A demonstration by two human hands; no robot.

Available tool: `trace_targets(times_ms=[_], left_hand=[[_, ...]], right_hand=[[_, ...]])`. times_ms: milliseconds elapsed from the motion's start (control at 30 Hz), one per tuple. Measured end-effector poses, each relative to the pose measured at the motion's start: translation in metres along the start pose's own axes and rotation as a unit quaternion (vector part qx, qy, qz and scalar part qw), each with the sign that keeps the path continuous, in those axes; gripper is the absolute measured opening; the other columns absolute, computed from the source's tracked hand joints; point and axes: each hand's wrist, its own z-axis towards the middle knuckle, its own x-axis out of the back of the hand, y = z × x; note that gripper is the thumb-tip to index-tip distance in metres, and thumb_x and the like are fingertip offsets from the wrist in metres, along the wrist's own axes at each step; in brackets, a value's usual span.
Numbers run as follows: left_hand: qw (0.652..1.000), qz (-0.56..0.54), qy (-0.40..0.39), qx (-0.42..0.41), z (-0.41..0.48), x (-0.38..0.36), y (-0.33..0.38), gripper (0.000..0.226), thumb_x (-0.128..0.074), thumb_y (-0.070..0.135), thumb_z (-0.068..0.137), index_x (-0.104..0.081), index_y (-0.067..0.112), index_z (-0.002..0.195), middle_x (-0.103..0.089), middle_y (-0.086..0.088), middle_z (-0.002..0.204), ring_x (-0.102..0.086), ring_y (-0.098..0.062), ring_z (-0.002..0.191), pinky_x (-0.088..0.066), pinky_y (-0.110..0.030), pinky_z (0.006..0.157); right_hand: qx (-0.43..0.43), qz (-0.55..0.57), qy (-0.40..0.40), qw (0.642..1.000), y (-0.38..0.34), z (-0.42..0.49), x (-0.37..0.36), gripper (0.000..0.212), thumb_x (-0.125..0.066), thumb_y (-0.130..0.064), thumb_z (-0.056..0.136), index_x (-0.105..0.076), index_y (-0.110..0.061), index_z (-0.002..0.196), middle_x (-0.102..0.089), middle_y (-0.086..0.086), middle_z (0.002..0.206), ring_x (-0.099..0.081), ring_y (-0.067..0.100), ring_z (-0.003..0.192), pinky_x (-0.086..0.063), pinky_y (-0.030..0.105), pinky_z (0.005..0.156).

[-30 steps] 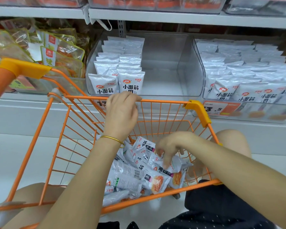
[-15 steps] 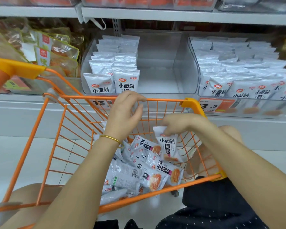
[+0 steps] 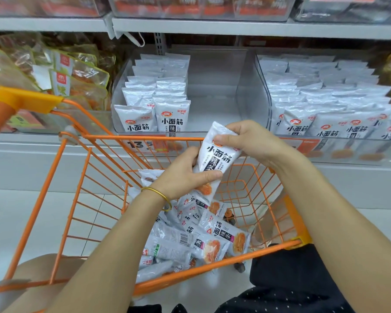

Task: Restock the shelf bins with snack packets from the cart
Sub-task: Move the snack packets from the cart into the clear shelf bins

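Spanning the back, the shelf (image 3: 43, 152) carries clear bins. The middle bin (image 3: 250, 102) has white packets in two rows against its left wall, and the right bin (image 3: 264, 91) is packed across. The orange cart (image 3: 142, 138) stands just before the shelf's front edge, with loose packets (image 3: 215, 236) heaped toward its near edge. Above the cart's far rim, one snack packet (image 3: 217, 160) is held upright. The left hand (image 3: 181, 175) grips its lower half, thumb across the front, and the right hand (image 3: 253, 141) pinches its top. A gold bangle (image 3: 158, 192) circles the left wrist.

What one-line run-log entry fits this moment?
left hand: grips white snack packet low | right hand: pinches its top | orange cart: holds more packets | middle bin: right half bare
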Motion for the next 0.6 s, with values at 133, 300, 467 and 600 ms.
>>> trace_targets(times_ms=[133, 300, 467, 600], left_hand=[[1.000, -0.008, 0.019, -0.020, 0.002, 0.003, 0.006, 0.029, -0.071, 0.023, 0.079, -0.054, 0.015, 0.101, -0.064, 0.006, 0.089, -0.060, 0.002, 0.072, -0.049, -0.015, 0.059], [0.989, -0.035, 0.136, -0.041, 0.005, 0.008, 0.010, 0.028, -0.069, 0.021, 0.081, -0.051, 0.014, 0.101, -0.062, 0.007, 0.090, -0.060, 0.000, 0.073, -0.045, -0.012, 0.058], [0.987, 0.007, 0.151, -0.046, 0.008, 0.006, 0.017, 0.048, -0.073, 0.025, 0.078, -0.040, 0.017, 0.112, -0.059, 0.003, 0.105, -0.060, -0.006, 0.092, -0.050, -0.020, 0.072], [0.984, 0.045, 0.162, -0.065, 0.013, 0.010, 0.024, 0.056, -0.070, 0.026, 0.081, -0.037, 0.014, 0.125, -0.052, 0.002, 0.118, -0.058, -0.004, 0.100, -0.049, -0.019, 0.088]], right_hand=[[-0.020, 0.073, 0.048, 0.996, 0.001, 0.003, -0.002, 0.017, -0.058, -0.017, 0.092, -0.065, -0.007, 0.081, -0.070, 0.000, 0.060, -0.066, 0.012, 0.052, -0.055, 0.025, 0.048], [-0.048, 0.186, 0.033, 0.981, 0.003, 0.000, -0.008, 0.024, -0.055, -0.032, 0.093, -0.062, -0.009, 0.091, -0.071, 0.007, 0.079, -0.070, 0.019, 0.071, -0.060, 0.032, 0.061], [-0.055, 0.106, -0.028, 0.992, 0.002, -0.003, -0.019, 0.009, -0.061, -0.024, 0.090, -0.065, -0.020, 0.096, -0.073, -0.002, 0.088, -0.071, 0.012, 0.075, -0.056, 0.025, 0.059], [-0.031, 0.134, 0.062, 0.989, -0.013, 0.015, -0.005, 0.003, -0.064, -0.017, 0.088, -0.066, -0.018, 0.086, -0.073, -0.004, 0.076, -0.070, 0.010, 0.065, -0.056, 0.026, 0.055]])
